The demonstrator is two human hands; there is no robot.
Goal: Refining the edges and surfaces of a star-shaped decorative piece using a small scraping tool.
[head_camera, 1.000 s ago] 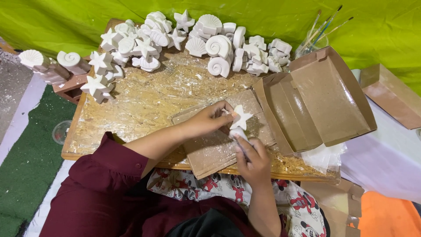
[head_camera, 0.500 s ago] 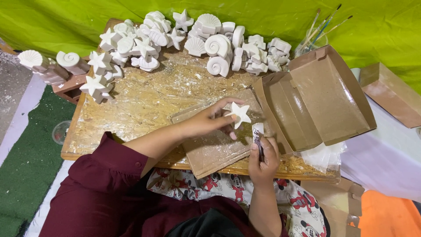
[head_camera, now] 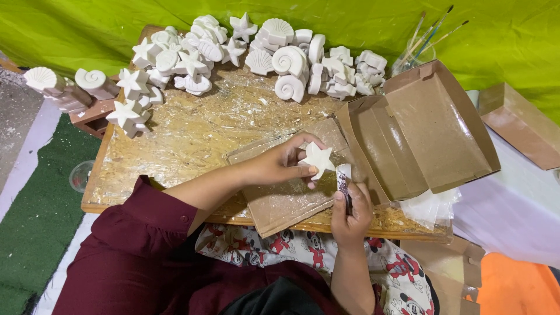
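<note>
Head view looks down on a person smoothing a small white plaster starfish [head_camera: 318,159]. The left hand [head_camera: 280,164] is closed around it, fingers pinching it by its arms and lifting it just above a brown cardboard sheet [head_camera: 280,195] that lies on the chipboard worktop [head_camera: 175,140]. The right hand [head_camera: 350,207] is closed on a folded strip of sandpaper [head_camera: 343,178], its upper end just beside the starfish but apart from it. By the look of it, the step in hand is a pause between strokes: the piece is turned up for a look while the abrasive waits. A next stroke would call for bringing the strip's edge against one arm of the star and keeping the pinch firm yet gentle, since thin plaster points could chip.

Along the far edge sit many white plaster shells and stars [head_camera: 280,52], beside an open cardboard box [head_camera: 426,128] and a cup of paintbrushes [head_camera: 417,49].

Hidden or unclear: the starfish's underside, the grit face of the strip, and the box's bottom corner. The brush cup is hard to read against the green cloth [head_camera: 507,41].
</note>
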